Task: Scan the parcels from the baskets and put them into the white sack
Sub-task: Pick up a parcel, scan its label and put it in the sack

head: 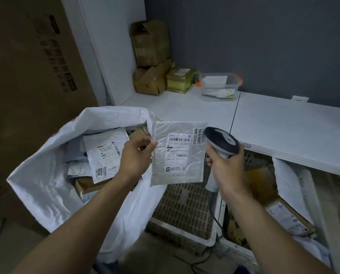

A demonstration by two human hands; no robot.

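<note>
The parcel (178,165), a flat square bubble mailer, crinkly and labelled, hung between the crumpled white sack (46,184) and a perforated plastic basket (185,210), before a smooth white counter (283,123) and grey wall (264,46). The left hand (134,155) pinched its left edge; the right hand (227,169) gripped the scanner (222,142), head beside the label (178,144).

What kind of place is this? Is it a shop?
Probably a parcel sorting room, not a shop: the right hand grips a barcode scanner beside a labelled mailer, a white sack holds more parcels, and cardboard boxes are stacked in the corner.
</note>
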